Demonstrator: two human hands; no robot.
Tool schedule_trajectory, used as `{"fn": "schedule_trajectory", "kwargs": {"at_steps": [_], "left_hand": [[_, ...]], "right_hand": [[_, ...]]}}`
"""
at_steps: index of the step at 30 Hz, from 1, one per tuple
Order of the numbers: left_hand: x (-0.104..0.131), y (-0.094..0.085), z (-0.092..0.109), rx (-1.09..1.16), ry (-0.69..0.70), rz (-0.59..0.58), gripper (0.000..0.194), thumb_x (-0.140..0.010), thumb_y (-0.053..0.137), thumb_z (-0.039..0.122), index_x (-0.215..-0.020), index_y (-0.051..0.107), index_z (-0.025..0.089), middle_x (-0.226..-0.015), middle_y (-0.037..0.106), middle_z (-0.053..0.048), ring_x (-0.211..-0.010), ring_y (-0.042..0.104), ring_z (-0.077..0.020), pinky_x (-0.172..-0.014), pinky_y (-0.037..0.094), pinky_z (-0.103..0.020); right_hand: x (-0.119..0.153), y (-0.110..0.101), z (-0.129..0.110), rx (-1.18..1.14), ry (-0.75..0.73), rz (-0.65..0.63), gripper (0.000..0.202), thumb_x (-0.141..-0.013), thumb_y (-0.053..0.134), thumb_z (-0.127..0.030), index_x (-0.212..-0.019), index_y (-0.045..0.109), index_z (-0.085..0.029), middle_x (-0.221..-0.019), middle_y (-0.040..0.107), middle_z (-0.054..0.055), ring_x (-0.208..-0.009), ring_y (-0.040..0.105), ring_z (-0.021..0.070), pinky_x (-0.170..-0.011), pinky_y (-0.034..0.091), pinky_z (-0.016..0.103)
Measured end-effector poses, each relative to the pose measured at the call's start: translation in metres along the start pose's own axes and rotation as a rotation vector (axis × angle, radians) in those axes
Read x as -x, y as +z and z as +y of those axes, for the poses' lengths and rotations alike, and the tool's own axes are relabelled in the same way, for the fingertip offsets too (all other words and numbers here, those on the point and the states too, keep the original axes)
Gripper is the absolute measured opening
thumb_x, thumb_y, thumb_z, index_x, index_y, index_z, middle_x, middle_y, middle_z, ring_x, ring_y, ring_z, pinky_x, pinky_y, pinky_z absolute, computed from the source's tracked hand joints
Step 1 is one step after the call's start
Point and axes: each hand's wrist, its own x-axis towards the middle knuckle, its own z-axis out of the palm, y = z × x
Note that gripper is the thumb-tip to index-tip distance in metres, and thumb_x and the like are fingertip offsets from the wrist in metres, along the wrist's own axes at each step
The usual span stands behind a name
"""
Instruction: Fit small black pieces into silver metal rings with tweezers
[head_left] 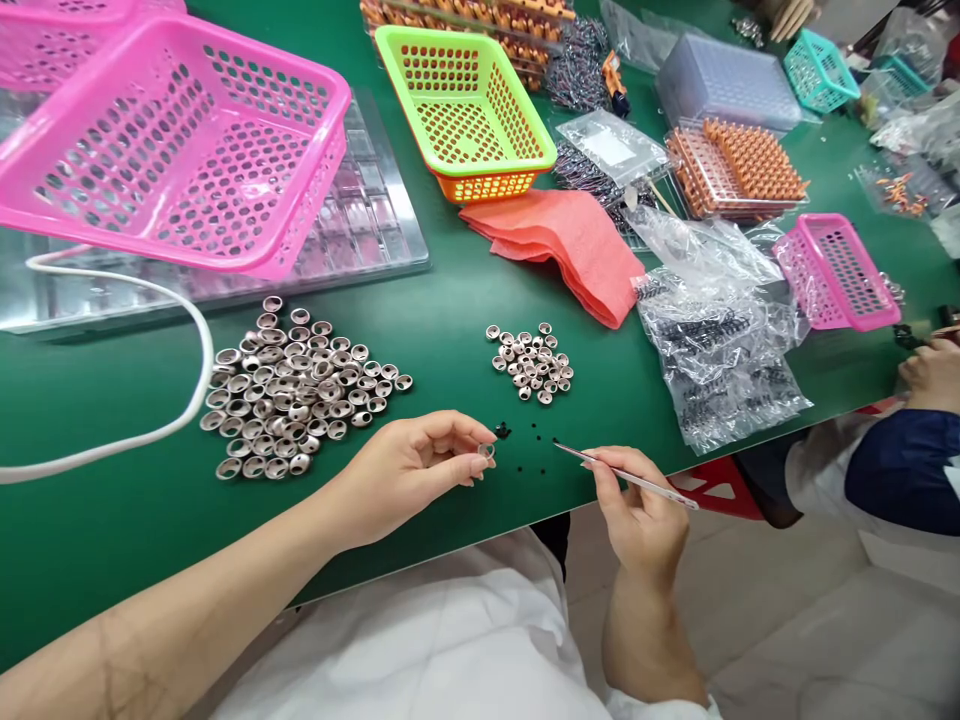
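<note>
Between thumb and fingertips, my left hand (420, 462) holds a small metal ring (487, 451) above the green table. My right hand (637, 500) grips metal tweezers (645, 484) whose tip points left, at one of several tiny black pieces on the table. A small dark cluster of black pieces (502, 430) lies just beyond the ring. To the left of my left hand spreads a large pile of metal rings (289, 395). A smaller pile of rings (531, 363) sits farther back, in front of the tweezers' tip.
A pink basket (300, 215) stands on a clear tray (375, 240) at left, near a white cable (196, 350). Behind are a green basket (487, 168), red cloth (570, 245) and plastic bags (720, 350). A person's hand (934, 372) shows at the right edge.
</note>
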Motion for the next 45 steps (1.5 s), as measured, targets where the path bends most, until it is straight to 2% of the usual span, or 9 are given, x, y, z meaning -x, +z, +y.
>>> {"fn": "schedule_trajectory", "kwargs": {"at_steps": [9, 15, 26, 45], "left_hand": [[0.0007, -0.0012, -0.0012, -0.044, 0.002, 0.008, 0.023, -0.087, 0.076, 0.037, -0.1, 0.074, 0.018, -0.089, 0.078, -0.004, -0.081, 0.072, -0.0165, -0.074, 0.063, -0.026], [-0.0001, -0.0009, -0.001, -0.041, 0.009, 0.014, 0.023, -0.086, 0.076, 0.037, -0.1, 0.074, 0.018, -0.088, 0.078, -0.004, -0.08, 0.072, -0.0164, -0.073, 0.063, -0.026], [-0.0009, -0.001, -0.0022, -0.026, -0.003, 0.0, 0.024, -0.087, 0.076, 0.038, -0.1, 0.074, 0.018, -0.087, 0.077, -0.004, -0.08, 0.072, -0.0165, -0.074, 0.063, -0.027], [0.0008, -0.0011, 0.0, -0.036, -0.025, -0.001, 0.029, -0.086, 0.076, 0.042, -0.101, 0.073, 0.018, -0.088, 0.077, -0.005, -0.082, 0.072, -0.0183, -0.076, 0.064, -0.03]], "right_hand": [[-0.0021, 0.001, -0.0022, 0.033, -0.038, 0.051, 0.021, -0.091, 0.068, -0.01, -0.106, 0.072, -0.025, -0.099, 0.076, 0.004, -0.089, 0.074, 0.0201, -0.079, 0.065, 0.036], [-0.0024, 0.0014, -0.0031, 0.029, -0.025, 0.041, 0.02, -0.092, 0.067, -0.011, -0.105, 0.072, -0.025, -0.098, 0.076, 0.004, -0.088, 0.074, 0.0198, -0.078, 0.065, 0.036], [-0.0067, 0.0018, -0.0043, 0.027, -0.105, 0.007, 0.027, -0.09, 0.067, -0.006, -0.108, 0.072, -0.024, -0.098, 0.076, 0.004, -0.09, 0.074, 0.0196, -0.079, 0.064, 0.035], [-0.0069, 0.0032, -0.0062, 0.083, -0.16, 0.044, 0.026, -0.089, 0.068, -0.006, -0.106, 0.072, -0.025, -0.096, 0.077, 0.004, -0.086, 0.075, 0.0205, -0.076, 0.065, 0.037]]}}
